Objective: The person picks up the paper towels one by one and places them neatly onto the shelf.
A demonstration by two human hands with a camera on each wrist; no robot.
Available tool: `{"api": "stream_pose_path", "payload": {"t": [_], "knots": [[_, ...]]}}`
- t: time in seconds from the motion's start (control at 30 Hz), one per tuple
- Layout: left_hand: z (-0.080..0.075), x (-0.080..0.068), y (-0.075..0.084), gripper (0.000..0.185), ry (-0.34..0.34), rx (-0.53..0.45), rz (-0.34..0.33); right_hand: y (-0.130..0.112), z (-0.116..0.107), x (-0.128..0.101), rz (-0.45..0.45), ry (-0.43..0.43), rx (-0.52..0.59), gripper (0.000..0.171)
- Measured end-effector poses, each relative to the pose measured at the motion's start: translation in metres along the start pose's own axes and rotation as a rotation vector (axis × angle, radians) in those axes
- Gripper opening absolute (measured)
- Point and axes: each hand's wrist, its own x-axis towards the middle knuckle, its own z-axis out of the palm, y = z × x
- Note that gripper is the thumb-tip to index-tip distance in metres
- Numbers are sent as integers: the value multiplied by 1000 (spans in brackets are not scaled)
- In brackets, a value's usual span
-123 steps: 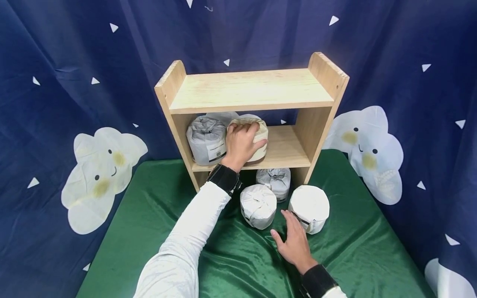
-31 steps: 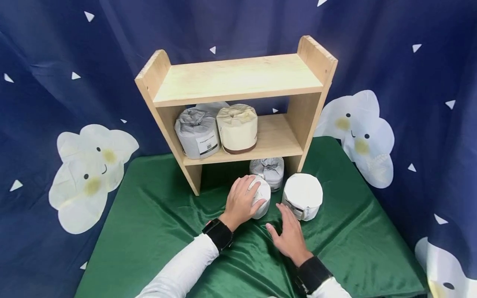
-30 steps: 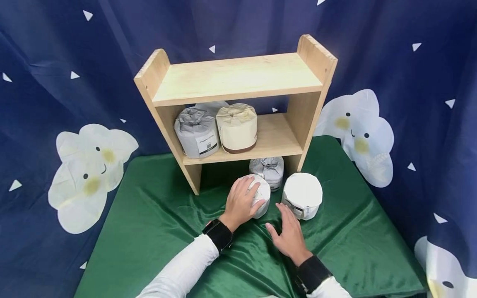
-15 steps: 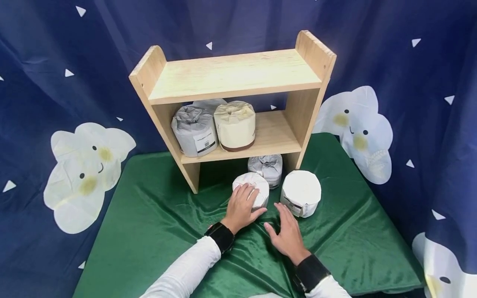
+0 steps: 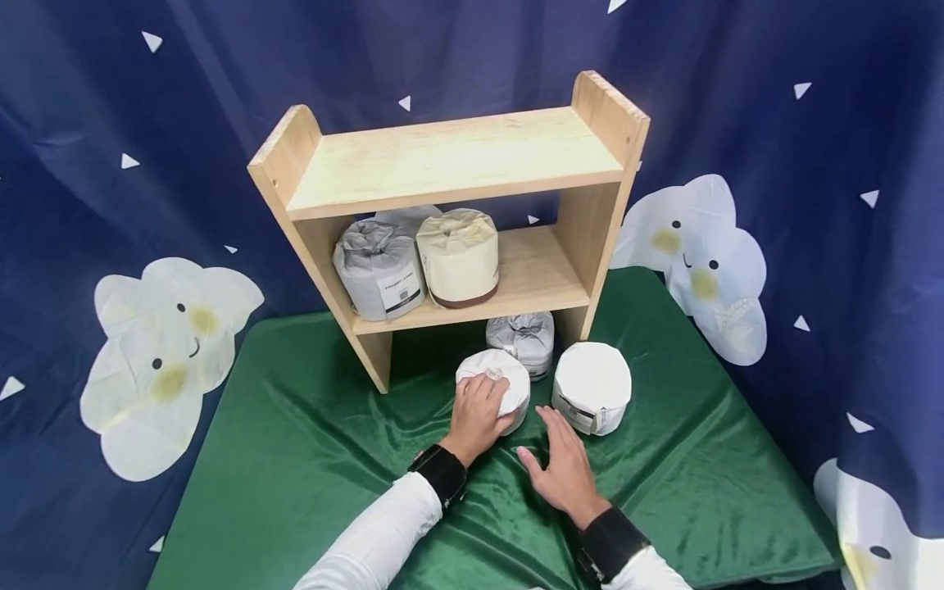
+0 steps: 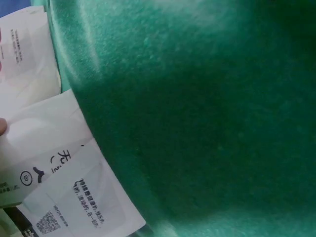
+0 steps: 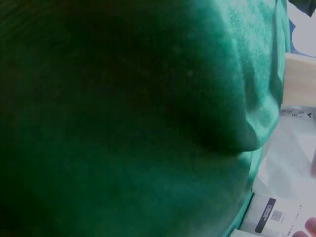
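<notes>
In the head view my left hand (image 5: 475, 422) holds the near side of a white paper-wrapped toilet roll (image 5: 509, 373). Its fingers bend over the roll's top and the thumb lies on the right side. My right hand (image 5: 564, 471), fingers extended and thumb apart, is close to the left side of another white wrapped roll (image 5: 593, 381); contact is unclear. Behind both, a grey wrapped roll (image 5: 522, 340) stands partly under the lower shelf. The left wrist view catches printed wrapping (image 6: 79, 192) and one fingertip at its edge. Fingertips (image 7: 310, 227) show beside a label in the right wrist view.
A wooden shelf unit (image 5: 457, 160) stands at the back. On its lower board are a grey wrapped roll (image 5: 379, 270) at left and a cream one (image 5: 459, 258) beside it. Green cloth (image 5: 317, 475) covers the table; a blue curtain (image 5: 457, 41) hangs behind.
My left hand let go of the cream roll on the shelf and came down to the front white roll. Since then it has drawn slightly back toward that roll's near side. The right hand barely moved.
</notes>
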Motion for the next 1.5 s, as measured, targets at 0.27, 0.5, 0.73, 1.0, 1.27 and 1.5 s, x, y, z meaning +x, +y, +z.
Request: {"api": "stream_pose_path", "payload": {"t": [0.27, 0.5, 0.73, 1.0, 1.27, 1.5], "knots": [[-2, 2, 0, 56, -24, -16, -20, -1, -3, -2, -18, 22, -12, 66], [0, 2, -1, 56, 5, -15, 8, -1, -4, -4, -2, 26, -19, 65], [-7, 5, -2, 53, 17, 2, 13, -3, -4, -5, -22, 30, -16, 66], [-13, 12, -3, 50, 74, -9, 29, -4, -6, -3, -4, 10, -16, 66], [-20, 12, -2, 46, 90, -27, 20, -4, -2, -4, -4, -3, -10, 66], [-26, 19, 1, 45, 135, -26, 46, -3, -2, -5, -13, 2, -18, 66]]}}
